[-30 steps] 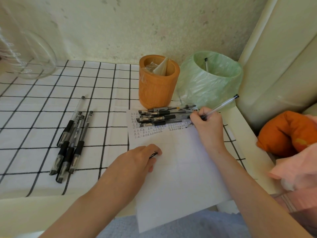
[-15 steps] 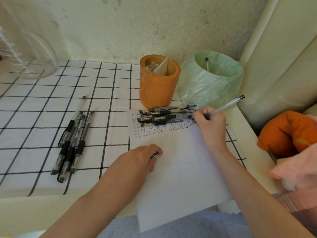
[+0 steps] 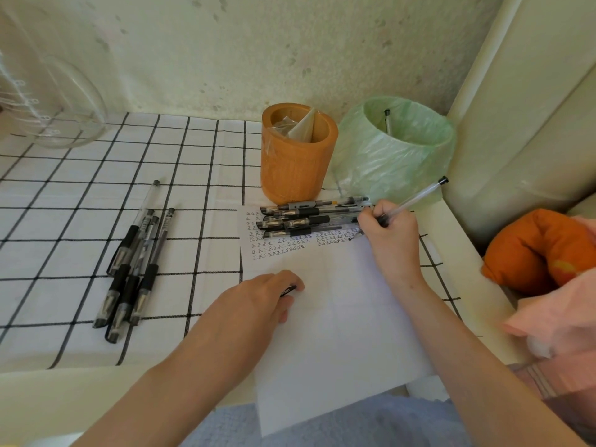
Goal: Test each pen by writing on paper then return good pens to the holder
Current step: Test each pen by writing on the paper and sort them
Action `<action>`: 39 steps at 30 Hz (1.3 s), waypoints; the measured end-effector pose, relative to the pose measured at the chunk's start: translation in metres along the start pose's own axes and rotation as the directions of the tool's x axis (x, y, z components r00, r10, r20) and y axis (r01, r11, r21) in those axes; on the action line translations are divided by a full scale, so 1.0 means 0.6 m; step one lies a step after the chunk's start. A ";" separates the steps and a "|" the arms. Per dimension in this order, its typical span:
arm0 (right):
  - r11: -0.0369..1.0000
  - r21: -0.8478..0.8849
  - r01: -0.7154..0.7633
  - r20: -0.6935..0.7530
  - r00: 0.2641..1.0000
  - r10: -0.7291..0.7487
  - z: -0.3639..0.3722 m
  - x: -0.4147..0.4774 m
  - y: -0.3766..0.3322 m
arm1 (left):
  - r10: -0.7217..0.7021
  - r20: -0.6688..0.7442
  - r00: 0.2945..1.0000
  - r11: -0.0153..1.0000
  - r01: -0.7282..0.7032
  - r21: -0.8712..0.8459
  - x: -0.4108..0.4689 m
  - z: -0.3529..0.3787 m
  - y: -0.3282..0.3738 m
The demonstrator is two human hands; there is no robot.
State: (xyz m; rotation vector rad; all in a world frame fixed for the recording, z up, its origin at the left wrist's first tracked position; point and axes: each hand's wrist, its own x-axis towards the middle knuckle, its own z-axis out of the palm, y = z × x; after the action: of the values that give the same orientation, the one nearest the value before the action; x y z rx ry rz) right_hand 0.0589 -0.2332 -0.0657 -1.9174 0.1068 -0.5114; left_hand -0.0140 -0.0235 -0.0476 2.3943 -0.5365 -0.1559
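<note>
**Right hand edges back left along the written rows**

Since half a second ago the right hand [image 3: 388, 233] has shifted slightly left, and the black tail of its pen has swung back with it. Its fingers are wrapped round a clear-barrelled pen with a black end cap [image 3: 416, 196], whose tip meets the white sheet of paper [image 3: 338, 333] at the right end of the rows of small marks. The left hand [image 3: 258, 304] rests on the sheet's left part, fingers curled round a small black object [image 3: 288, 291] of which only the end shows.

A pile of black-grip pens [image 3: 306, 217] lies across the sheet's far edge, just beside the writing hand and in front of the orange cylindrical holder [image 3: 296, 166]. That holder contains only crumpled clear wrapping [image 3: 301, 127]. To its right, at the worktop's far right corner, a bin lined with a pale green plastic bag [image 3: 393, 156] has one pen [image 3: 388, 122] standing inside.

Another cluster of black-grip pens [image 3: 135, 266] lies well apart towards the left edge on the white cloth with a black grid [image 3: 64, 221]. A clear glass vessel [image 3: 54, 108] stands at the far left corner. An orange cushion [image 3: 532, 250] sits off the right edge.
</note>
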 end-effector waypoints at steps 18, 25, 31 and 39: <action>0.928 0.324 -0.184 -0.097 0.969 0.227 -0.031 0.008 -0.056 | -0.052 -0.062 0.997 0.988 0.043 -0.148 0.004 -0.016 0.010; 0.852 0.396 -0.341 0.187 0.939 0.289 -0.049 -0.024 -0.111 | -0.111 -0.150 0.982 0.915 0.043 -0.400 -0.001 -0.025 0.024; 0.831 0.394 -0.393 0.292 0.911 0.292 -0.046 -0.035 -0.128 | -0.171 -0.079 0.982 0.843 0.104 -0.528 -0.004 -0.025 0.026; 0.844 0.399 -0.359 0.276 0.924 0.264 -0.050 -0.032 -0.135 | -0.171 -0.056 0.984 0.757 0.095 -0.646 -0.002 -0.032 0.031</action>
State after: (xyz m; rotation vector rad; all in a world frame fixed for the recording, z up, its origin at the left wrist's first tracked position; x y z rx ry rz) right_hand 0.0164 -0.2203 0.0111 -1.4525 0.1497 -0.0910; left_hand -0.0165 -0.0248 -0.0212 1.7434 -0.2014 -0.2257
